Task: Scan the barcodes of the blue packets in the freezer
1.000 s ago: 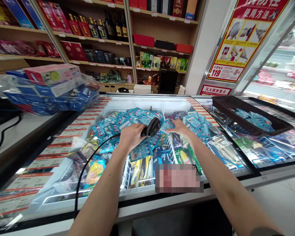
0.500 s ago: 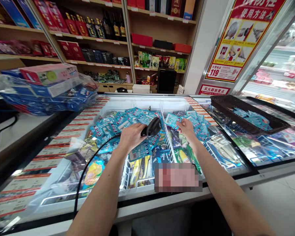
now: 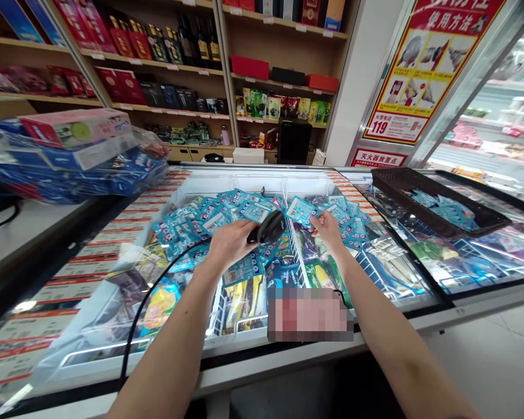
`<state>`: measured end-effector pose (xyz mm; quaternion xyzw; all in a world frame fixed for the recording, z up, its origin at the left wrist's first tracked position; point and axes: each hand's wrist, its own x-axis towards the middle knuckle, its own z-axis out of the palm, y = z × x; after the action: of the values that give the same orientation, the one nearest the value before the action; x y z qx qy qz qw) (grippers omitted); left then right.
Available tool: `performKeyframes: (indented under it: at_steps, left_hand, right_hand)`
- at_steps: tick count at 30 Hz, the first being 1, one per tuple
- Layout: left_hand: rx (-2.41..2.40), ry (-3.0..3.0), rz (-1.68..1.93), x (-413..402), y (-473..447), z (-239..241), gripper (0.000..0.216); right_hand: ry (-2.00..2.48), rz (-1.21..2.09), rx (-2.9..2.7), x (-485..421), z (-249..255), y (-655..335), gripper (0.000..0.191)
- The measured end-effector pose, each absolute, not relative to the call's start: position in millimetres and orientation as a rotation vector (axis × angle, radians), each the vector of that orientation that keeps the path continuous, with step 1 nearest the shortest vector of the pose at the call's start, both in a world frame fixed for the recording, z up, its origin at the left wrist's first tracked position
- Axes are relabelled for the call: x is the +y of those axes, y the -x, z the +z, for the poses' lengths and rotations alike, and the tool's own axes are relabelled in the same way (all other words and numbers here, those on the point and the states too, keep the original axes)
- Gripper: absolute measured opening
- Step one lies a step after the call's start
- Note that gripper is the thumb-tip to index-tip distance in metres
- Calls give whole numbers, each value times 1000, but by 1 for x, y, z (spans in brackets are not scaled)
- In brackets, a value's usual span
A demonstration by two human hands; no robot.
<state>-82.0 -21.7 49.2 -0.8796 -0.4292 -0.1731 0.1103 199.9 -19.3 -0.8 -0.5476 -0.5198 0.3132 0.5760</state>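
Note:
My left hand [image 3: 230, 244] is wrapped round a black corded barcode scanner [image 3: 271, 227], its head pointing to the right. Between the thumb and fingers of my right hand [image 3: 328, 228] is a blue packet [image 3: 302, 210], pinched at its lower right corner, a white label on its face. The scanner's head is close to this packet but apart from it. A heap of similar blue packets [image 3: 187, 224] spreads on the freezer's glass top around my left hand. A smaller pile of blue packets [image 3: 351, 218] lies just beyond and right of my right hand.
A dark brown basket [image 3: 386, 186] with several blue packets stands at the right. At the left sit plastic-wrapped boxes [image 3: 87, 151]. A blurred pink item [image 3: 312, 314] lies at the freezer's front edge. The scanner's black cable [image 3: 135, 326] runs past my left forearm. Stocked shelves [image 3: 166, 64] stand behind.
The view has shifted slightly, so most things appear a little further left. Both hands keep their holds on the scanner and the packet, with the packet's label still facing up.

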Motion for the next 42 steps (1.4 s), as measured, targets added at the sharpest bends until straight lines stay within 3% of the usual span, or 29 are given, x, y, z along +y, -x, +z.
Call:
performKeyframes:
  at_steps: [14, 28, 42]
  left_hand:
    - [-1271, 2616, -453, -25, 79, 51, 34]
    - [-1223, 2546, -433, -20, 82, 48, 31]
    - [-1323, 2469, -498, -20, 89, 52, 31]
  right_hand:
    - [1443, 714, -1299, -21, 2, -195, 33]
    - [1798, 129, -1141, -24, 10, -249, 52]
    - [1749, 82, -1077, -24, 5, -264, 46]
